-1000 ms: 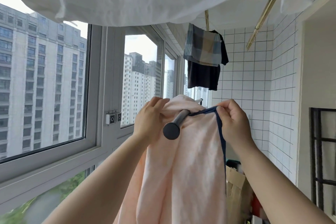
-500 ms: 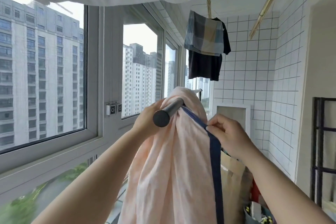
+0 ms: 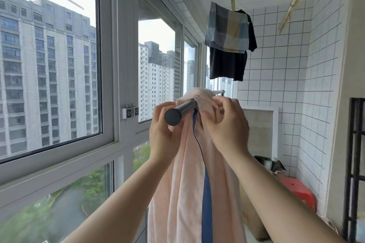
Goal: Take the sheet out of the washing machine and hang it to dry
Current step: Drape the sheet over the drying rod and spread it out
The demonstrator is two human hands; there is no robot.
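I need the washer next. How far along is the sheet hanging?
Done: the pink sheet is draped over the dark rod. In hand: the left hand and right hand grip it beside the rod. Left: spreading the bunched fabric.

Sheet [image 3: 189,193] cut off below the wrists by the bottom edge. Rod [image 3: 177,112] mostly hidden under cloth beyond the right hand [image 3: 227,126]. Left hand's [image 3: 164,134] fingertips hidden behind the rod, perhaps pinching cloth. Red blur right of the right forearm, unidentifiable.
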